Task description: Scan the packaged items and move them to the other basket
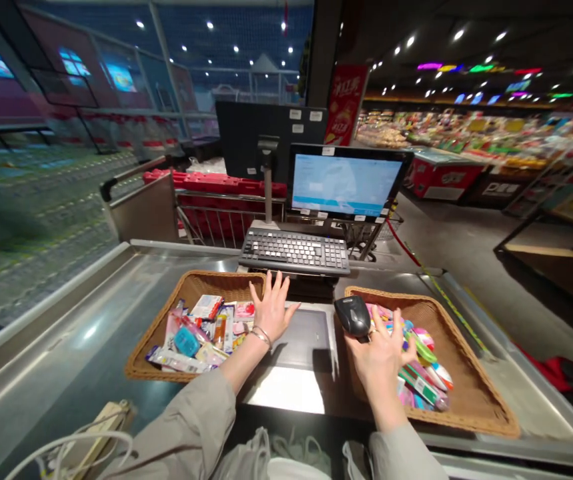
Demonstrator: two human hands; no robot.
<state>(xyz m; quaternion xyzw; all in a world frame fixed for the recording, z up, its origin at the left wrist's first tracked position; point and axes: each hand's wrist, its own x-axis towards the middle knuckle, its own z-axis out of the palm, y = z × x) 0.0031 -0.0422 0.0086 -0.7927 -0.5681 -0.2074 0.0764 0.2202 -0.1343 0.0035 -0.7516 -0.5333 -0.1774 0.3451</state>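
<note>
My left hand (270, 307) is open, its fingers spread above the right rim of the left wicker basket (152, 339), which holds several small packaged items (201, 333). My right hand (379, 357) is closed round the handle of a black handheld barcode scanner (352, 315), over the left edge of the right wicker basket (471, 400). That basket holds several colourful small goods (423, 373). Between the baskets lies a flat scanner plate (306, 337) set into the steel checkout counter (91, 333).
A black keyboard (296, 252) and a lit monitor (345, 183) stand behind the baskets. A second screen's back (261, 137) and a metal shopping cart (221, 213) stand further off. A cable and power strip (91, 433) lie at the near left. Shop aisles run to the right.
</note>
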